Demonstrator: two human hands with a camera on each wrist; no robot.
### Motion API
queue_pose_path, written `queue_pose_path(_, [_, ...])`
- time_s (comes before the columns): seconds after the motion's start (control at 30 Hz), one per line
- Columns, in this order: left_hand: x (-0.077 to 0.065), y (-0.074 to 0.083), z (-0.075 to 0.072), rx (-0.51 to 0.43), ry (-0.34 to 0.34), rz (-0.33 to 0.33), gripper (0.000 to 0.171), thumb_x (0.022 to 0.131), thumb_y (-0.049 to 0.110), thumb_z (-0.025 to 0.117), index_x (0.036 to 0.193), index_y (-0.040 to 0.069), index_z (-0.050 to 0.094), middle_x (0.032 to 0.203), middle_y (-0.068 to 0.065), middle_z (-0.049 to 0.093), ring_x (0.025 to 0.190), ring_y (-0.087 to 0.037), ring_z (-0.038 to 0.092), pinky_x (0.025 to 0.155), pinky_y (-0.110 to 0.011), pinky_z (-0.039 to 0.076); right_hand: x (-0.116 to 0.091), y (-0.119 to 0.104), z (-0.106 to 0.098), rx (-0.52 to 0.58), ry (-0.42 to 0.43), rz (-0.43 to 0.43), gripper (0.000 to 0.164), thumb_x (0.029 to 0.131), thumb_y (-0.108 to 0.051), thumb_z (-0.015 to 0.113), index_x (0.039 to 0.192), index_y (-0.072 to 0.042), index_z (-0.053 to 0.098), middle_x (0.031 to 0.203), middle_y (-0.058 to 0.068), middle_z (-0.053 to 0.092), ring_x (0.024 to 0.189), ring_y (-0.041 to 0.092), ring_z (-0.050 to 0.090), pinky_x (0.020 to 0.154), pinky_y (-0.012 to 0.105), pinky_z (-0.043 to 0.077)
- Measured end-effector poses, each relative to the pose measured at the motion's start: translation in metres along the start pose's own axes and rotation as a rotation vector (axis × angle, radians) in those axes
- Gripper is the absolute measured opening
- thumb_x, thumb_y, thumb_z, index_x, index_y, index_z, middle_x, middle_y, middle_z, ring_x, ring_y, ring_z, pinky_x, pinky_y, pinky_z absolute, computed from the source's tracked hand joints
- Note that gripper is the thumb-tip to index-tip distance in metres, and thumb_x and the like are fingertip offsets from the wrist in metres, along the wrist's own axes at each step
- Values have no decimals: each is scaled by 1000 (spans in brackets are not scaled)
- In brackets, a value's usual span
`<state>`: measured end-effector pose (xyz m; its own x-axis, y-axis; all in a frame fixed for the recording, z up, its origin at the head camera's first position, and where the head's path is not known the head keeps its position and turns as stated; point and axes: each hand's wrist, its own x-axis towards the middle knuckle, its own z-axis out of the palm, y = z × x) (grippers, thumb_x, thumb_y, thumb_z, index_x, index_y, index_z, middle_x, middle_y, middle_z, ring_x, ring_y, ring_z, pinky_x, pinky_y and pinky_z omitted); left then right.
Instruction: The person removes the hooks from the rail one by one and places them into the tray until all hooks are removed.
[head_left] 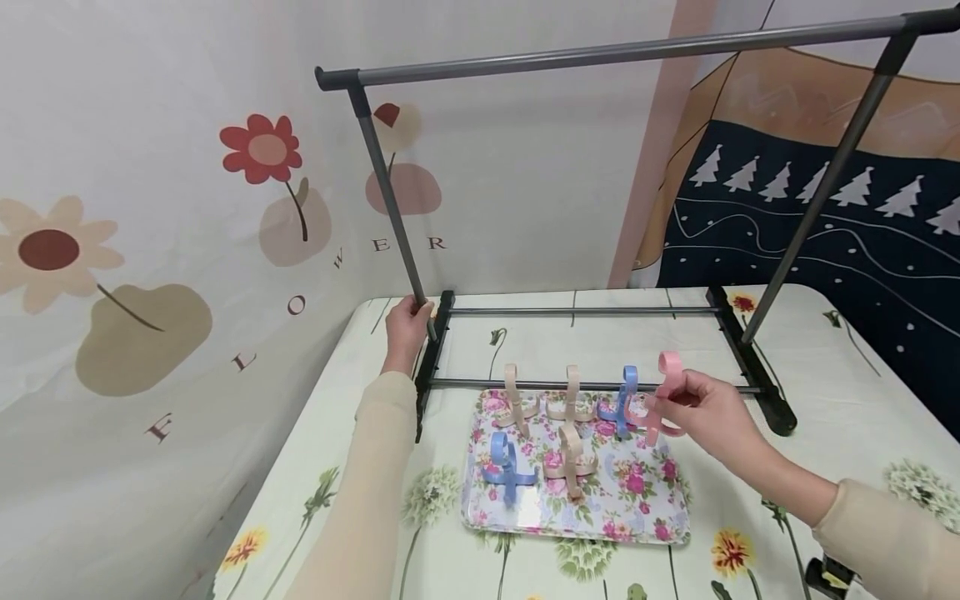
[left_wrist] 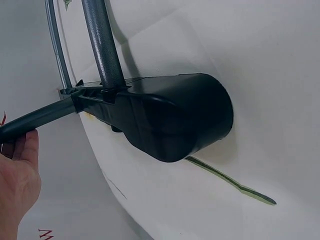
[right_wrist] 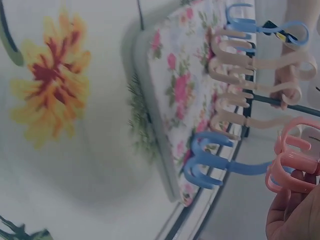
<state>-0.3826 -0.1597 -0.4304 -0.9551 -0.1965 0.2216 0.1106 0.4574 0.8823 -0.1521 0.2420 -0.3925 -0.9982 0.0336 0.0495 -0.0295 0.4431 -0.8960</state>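
Observation:
My left hand grips the lower end of the rack's left upright pole, just above its black foot. In the left wrist view, its fingers wrap round the dark tube. With my right hand I pinch a pink multi-pronged hanging hook above the right side of a floral tray. On the tray stand three beige hooks and two blue hooks, each with a curled top. The right wrist view shows the pink hook's prongs close to the fingers, near one of the blue hooks.
The grey metal rack spans the table, with a high top bar and two low crossbars. Its black right foot stands right of the tray. A flower-print cloth covers the table; printed curtains hang behind. A small black object lies by the right sleeve.

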Motion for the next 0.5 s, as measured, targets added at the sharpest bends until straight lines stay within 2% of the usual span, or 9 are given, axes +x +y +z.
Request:
queue_pose_path(0.27, [0,1,0,6,0,-1,23,102,23,58,109,3,64,106,-19,66,90,-29,54,80,-44,45,-7,16,16,-15,-28,31,17,90,-14,74,98,-1,67,88,8,68,78,21,62,63,28,55])
queue_pose_path(0.5, [-1,2,0,21,5,-3,25,102,25,58,111,3,64,104,-15,66,90,-27,54,80,-42,45,-12,29,28,7,-62,34,20,88,-13,76,99,1,68,85,8,68,75,18,62,59,31,54])
